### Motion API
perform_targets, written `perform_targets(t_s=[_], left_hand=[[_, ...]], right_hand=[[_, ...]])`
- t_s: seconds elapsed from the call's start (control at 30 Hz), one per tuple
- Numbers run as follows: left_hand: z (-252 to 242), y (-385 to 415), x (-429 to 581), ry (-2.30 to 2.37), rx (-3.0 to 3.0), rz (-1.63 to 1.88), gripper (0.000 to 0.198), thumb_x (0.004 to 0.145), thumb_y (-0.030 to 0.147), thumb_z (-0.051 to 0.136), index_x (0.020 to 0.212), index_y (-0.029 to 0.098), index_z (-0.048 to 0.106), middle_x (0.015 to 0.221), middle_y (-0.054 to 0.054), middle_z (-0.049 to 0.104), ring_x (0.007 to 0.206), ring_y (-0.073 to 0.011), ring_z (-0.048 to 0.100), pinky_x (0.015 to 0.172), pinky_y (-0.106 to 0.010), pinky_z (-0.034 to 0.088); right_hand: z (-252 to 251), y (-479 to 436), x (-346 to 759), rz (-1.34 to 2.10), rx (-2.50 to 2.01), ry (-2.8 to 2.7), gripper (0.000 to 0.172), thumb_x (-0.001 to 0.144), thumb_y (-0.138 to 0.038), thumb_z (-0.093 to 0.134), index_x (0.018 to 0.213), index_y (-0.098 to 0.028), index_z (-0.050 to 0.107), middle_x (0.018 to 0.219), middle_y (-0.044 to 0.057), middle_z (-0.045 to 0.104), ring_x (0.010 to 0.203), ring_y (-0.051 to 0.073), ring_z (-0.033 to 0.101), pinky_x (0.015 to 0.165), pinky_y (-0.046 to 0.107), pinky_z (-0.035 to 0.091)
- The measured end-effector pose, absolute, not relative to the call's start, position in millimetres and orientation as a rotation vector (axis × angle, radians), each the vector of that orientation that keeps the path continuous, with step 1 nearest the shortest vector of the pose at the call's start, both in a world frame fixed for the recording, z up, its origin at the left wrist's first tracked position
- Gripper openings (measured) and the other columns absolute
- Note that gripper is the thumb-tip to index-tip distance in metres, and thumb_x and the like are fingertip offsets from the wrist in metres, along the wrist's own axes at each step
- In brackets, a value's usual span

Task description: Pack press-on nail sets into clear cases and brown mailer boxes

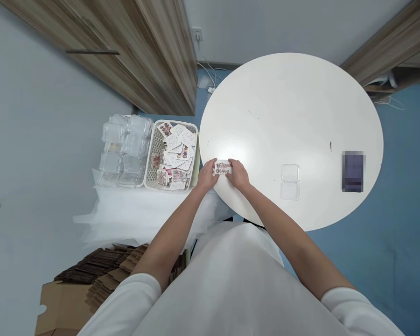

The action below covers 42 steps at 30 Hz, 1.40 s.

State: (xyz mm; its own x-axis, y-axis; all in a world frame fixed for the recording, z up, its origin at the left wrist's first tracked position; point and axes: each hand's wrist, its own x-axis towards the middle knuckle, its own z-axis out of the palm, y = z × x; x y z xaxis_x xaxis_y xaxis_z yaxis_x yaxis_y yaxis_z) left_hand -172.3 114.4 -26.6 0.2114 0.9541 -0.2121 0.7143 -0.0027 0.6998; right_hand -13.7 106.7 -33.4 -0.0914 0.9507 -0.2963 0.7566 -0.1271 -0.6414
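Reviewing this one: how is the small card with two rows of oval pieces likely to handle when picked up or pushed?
The card is probably fairly stiff: it spans between the left hand and right hand without visible sag. It is likely light, being small beside the hands. Its flat, rectangular shape suggests sliding rather than rolling.

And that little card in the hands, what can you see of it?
The small card looks white and rectangular, bearing two rows of glossy pinkish pieces, too small to identify. Its long side runs left to right. The left grip holds one short end, the right grip the other, near the left edge of the white table; whether it touches that is unclear.
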Motion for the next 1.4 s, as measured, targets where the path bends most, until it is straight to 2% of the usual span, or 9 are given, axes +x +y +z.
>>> perform_targets(t_s=[0.27, 0.5, 0.7, 0.93, 1.13, 1.27, 1.4], left_hand=[[-10.3, 95.2, -150.4, 1.405, 1.823, 0.470, 0.061, 0.067, 0.014, 0.059, 0.125, 0.018, 0.039, 0.088, -0.002, 0.052, 0.071, -0.0128, 0.049, 0.075, -0.031, 0.046], [4.0, 55.2, -89.7, 1.192, 1.840, 0.473, 0.064, 0.069, 0.017, 0.061, 0.128, 0.022, 0.036, 0.085, -0.001, 0.050, 0.072, -0.0131, 0.049, 0.072, -0.030, 0.046], [5.1, 21.1, -21.5, 1.215, 1.738, 0.459, 0.062, 0.069, 0.019, 0.062, 0.126, 0.023, 0.036, 0.092, -0.002, 0.051, 0.073, -0.0118, 0.049, 0.072, -0.030, 0.047], [4.9, 12.1, 36.8, 1.157, 1.743, 0.384, 0.061, 0.068, 0.024, 0.064, 0.123, 0.024, 0.038, 0.096, -0.003, 0.052, 0.078, -0.0142, 0.050, 0.073, -0.032, 0.046], [-1.4, 11.7, 54.8, 1.217, 1.753, 0.329, 0.063, 0.067, 0.026, 0.066, 0.123, 0.023, 0.037, 0.101, -0.005, 0.051, 0.084, -0.0171, 0.051, 0.075, -0.033, 0.045], [-7.0, 14.3, 54.6, 1.258, 1.818, 0.284, 0.064, 0.064, 0.028, 0.070, 0.120, 0.022, 0.040, 0.106, -0.007, 0.049, 0.099, -0.0227, 0.046, 0.085, -0.039, 0.041], [-13.4, 17.4, 53.7, 1.317, 1.871, 0.258, 0.067, 0.060, 0.031, 0.073, 0.118, 0.022, 0.042, 0.110, -0.008, 0.045, 0.103, -0.0257, 0.042, 0.086, -0.041, 0.040]], right_hand=[[-17.5, 75.1, 27.8, 1.205, -1.695, -1.745, 0.072, 0.068, -0.019, 0.060, 0.132, -0.024, 0.026, 0.107, 0.007, 0.043, 0.102, 0.022, 0.046, 0.090, 0.041, 0.041], [-5.2, 20.8, 96.6, 1.221, -1.651, -1.703, 0.059, 0.074, -0.018, 0.054, 0.128, -0.028, 0.034, 0.106, 0.006, 0.040, 0.100, 0.019, 0.046, 0.088, 0.039, 0.044], [-2.9, -15.1, 165.3, 1.232, -1.657, -1.626, 0.070, 0.075, -0.021, 0.054, 0.135, -0.033, 0.021, 0.105, 0.005, 0.042, 0.096, 0.019, 0.049, 0.088, 0.043, 0.045], [-8.5, -27.3, 231.2, 1.311, -1.669, -1.559, 0.073, 0.069, -0.018, 0.060, 0.133, -0.031, 0.027, 0.106, 0.005, 0.040, 0.091, 0.018, 0.050, 0.087, 0.043, 0.047], [-14.2, -20.7, 251.8, 1.363, -1.674, -1.572, 0.065, 0.067, -0.019, 0.063, 0.126, -0.028, 0.038, 0.108, 0.005, 0.039, 0.087, 0.017, 0.051, 0.086, 0.042, 0.047], [-17.9, -14.7, 253.1, 1.393, -1.653, -1.616, 0.063, 0.067, -0.019, 0.063, 0.124, -0.026, 0.040, 0.104, 0.004, 0.040, 0.083, 0.015, 0.050, 0.084, 0.040, 0.048], [-21.1, -9.2, 252.2, 1.387, -1.664, -1.667, 0.063, 0.066, -0.019, 0.063, 0.124, -0.026, 0.040, 0.103, 0.004, 0.041, 0.081, 0.015, 0.050, 0.082, 0.039, 0.048]])
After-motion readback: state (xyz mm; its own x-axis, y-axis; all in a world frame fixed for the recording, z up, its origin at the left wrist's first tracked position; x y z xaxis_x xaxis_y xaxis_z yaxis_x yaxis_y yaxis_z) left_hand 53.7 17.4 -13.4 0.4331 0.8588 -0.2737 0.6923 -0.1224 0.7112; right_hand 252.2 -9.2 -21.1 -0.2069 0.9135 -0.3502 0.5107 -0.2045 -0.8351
